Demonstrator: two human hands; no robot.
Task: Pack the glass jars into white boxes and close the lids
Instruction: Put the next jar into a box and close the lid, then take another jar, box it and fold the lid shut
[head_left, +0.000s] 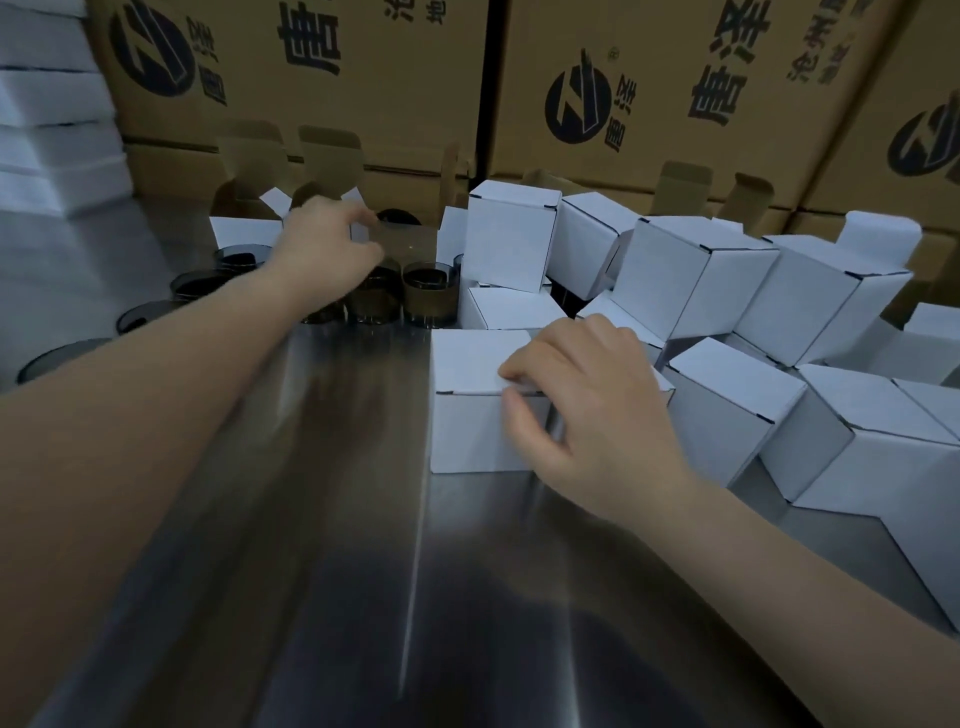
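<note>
While right hand (587, 415) grips it, box (467, 431) upright

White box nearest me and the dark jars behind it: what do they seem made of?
The closed white box looks like thin matt cardboard: crisp folded edges, tucked lid seam. The dark round jars look like smoked glass: translucent walls, glossy rims.

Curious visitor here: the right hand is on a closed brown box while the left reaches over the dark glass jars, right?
No: in the head view the closed box under the right hand is white, not brown. The left hand does reach over the jars.
</note>
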